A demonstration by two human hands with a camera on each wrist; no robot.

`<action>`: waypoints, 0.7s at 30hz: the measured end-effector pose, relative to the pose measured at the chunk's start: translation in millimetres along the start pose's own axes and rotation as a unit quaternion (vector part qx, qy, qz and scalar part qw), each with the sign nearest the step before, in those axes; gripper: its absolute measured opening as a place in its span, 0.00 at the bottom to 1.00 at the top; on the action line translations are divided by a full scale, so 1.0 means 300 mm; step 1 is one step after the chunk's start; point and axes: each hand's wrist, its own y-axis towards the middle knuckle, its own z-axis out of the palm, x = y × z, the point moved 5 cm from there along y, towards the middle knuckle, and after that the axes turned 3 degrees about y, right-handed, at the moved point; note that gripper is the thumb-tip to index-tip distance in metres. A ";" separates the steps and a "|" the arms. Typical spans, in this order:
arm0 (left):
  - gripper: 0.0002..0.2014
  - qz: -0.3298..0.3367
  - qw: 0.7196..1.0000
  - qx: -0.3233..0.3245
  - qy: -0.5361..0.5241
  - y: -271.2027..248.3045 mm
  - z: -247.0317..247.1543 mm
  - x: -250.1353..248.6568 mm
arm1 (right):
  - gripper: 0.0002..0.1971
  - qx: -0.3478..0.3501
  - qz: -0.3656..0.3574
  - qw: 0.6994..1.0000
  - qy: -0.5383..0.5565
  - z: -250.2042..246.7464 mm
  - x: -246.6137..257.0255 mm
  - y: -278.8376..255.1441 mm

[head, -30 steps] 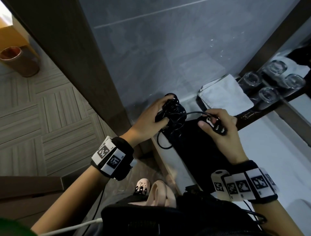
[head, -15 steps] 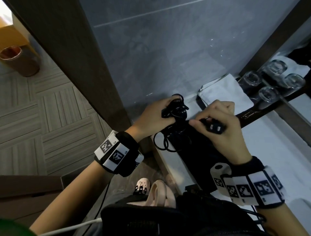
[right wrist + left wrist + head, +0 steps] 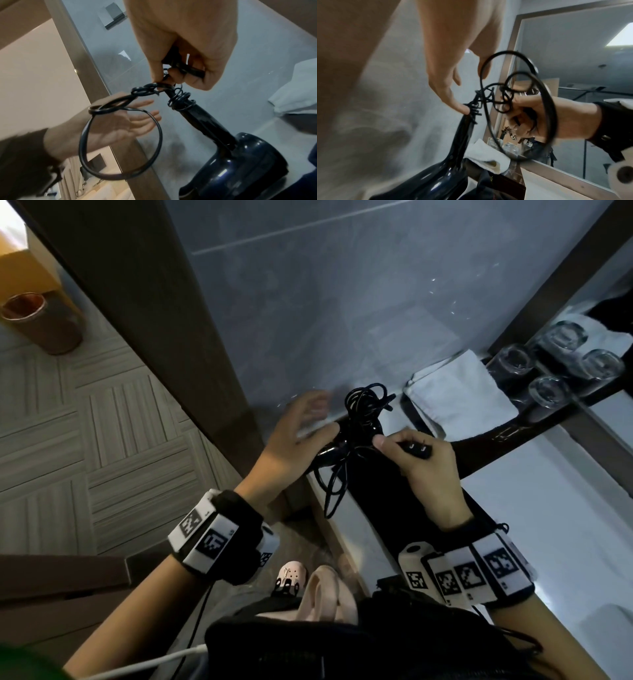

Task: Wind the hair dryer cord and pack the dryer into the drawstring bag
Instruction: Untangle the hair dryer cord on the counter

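Note:
The glossy dark hair dryer stands on its body at the counter's left end, handle pointing up, with black cord coiled round the handle top. My right hand grips the plug beside the handle; loose cord loops hang from it. My left hand is open with straight fingers, and one fingertip touches the handle's end. The black drawstring bag lies flat on the counter below the dryer.
A folded white towel and several upturned glasses sit on a dark tray at the back right. The grey wall is just behind the dryer. The white counter stretches right. A copper bin stands on the floor at the far left.
My left hand has let go of the cord bundle and handle and opened. My right hand has carried the plug leftward up to the handle.

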 end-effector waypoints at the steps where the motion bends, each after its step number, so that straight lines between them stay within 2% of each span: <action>1: 0.09 -0.028 0.999 0.002 -0.037 -0.017 -0.004 0.017 | 0.09 -0.006 0.004 1.000 0.017 0.002 0.001 -0.002; 2: 0.09 -0.057 0.995 0.010 -0.082 -0.035 -0.004 0.030 | 0.09 -0.008 -0.001 1.000 0.025 0.008 0.004 -0.003; 4: 0.19 -0.100 0.984 0.031 -0.145 -0.065 -0.001 0.050 | 0.07 -0.010 -0.023 0.999 0.027 0.021 0.021 -0.010; 5: 0.19 -0.105 0.979 0.041 -0.170 -0.077 -0.001 0.049 | 0.06 -0.012 -0.038 0.999 0.026 0.024 0.032 -0.012; 7: 0.15 -0.088 0.972 0.062 -0.210 -0.092 -0.003 0.031 | 0.03 -0.010 -0.079 0.997 0.019 0.024 0.058 -0.014; 9: 0.16 -0.071 0.964 0.080 -0.242 -0.097 -0.006 0.006 | 0.02 0.003 -0.107 0.994 0.020 0.020 0.084 -0.015; 14: 0.15 -0.046 0.959 0.087 -0.266 -0.091 -0.009 -0.026 | 0.11 0.003 -0.167 0.986 -0.003 0.008 0.148 -0.013; 19: 0.18 -0.021 0.959 0.125 -0.254 -0.095 -0.002 -0.051 | 0.15 -0.006 -0.135 0.990 0.048 0.004 0.167 -0.009; 21: 0.22 -0.015 0.961 0.142 -0.236 -0.097 0.002 -0.054 | 0.21 -0.018 -0.123 0.992 0.009 -0.002 0.166 -0.001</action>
